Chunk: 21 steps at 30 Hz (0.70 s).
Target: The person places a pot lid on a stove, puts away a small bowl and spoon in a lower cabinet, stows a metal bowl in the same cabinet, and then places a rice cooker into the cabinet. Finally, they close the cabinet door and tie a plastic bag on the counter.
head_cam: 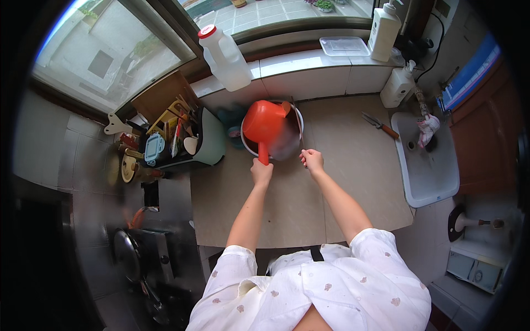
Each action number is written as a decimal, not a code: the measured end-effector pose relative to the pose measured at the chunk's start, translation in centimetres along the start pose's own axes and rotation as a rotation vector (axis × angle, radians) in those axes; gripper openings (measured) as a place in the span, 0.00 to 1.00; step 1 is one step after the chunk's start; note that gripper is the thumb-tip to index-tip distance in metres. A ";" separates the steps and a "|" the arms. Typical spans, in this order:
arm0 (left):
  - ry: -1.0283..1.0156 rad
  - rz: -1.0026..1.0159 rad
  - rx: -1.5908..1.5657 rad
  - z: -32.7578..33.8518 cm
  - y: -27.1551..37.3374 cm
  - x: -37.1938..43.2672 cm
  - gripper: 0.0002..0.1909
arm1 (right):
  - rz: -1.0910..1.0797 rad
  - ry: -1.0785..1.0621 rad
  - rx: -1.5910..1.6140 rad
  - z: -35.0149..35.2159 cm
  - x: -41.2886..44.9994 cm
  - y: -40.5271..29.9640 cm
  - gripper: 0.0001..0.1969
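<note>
My left hand (261, 173) grips the handle of a red plastic water dipper (261, 122). The dipper is tilted over a white-rimmed round pot or basin (244, 145) on the counter and covers much of its opening. A blurred greyish patch hides part of the inside, so the contents cannot be made out. In my right hand (311, 160) is the lower end of a thin brown stick (296, 116), perhaps a chopstick. It runs up along the pot's right side and past the far rim.
Around the tiled counter (356, 173) stand a green utensil bin (213, 136) and a white sink (430, 178). Wooden-handled kitchen scissors or tongs (380, 125) lie beside the sink. A red-capped plastic jug (227, 62) rests on the sill; a pump bottle (396, 87) stands below. Left is a pan (127, 255).
</note>
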<state>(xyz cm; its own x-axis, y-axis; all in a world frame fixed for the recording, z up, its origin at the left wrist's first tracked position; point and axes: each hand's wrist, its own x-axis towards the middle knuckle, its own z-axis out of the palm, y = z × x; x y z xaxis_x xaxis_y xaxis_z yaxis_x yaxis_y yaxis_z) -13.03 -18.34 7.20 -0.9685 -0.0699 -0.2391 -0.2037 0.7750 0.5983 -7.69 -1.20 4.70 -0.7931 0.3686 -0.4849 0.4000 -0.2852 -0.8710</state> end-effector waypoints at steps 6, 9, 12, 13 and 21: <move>-0.066 0.046 -0.583 -3.6 2.2 -1.3 0.11 | 0.021 0.251 -0.037 -2.4 -2.1 2.4 0.13; -0.326 -0.033 -0.859 -6.3 1.2 -2.0 0.09 | 0.010 0.248 -0.134 -1.7 -1.8 3.9 0.13; -0.502 -0.105 -1.078 -8.0 -1.1 -4.3 0.10 | 0.007 0.219 -0.161 -0.7 -1.4 4.7 0.14; -0.628 -0.150 -1.221 -8.5 -2.2 -5.0 0.10 | 0.008 0.211 -0.168 -0.6 -1.3 4.8 0.14; -0.991 -0.239 -1.592 -9.3 -11.0 -10.2 0.12 | -0.159 0.342 -0.874 -1.1 0.0 1.8 0.18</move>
<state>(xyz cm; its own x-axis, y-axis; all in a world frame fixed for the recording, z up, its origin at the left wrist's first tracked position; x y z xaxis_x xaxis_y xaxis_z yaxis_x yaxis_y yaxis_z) -2.20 -31.99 10.19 -0.6002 0.7141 -0.3602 -0.7902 -0.4598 0.4051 -6.43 -0.74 3.05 -0.7460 0.6244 -0.2315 0.6107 0.5026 -0.6119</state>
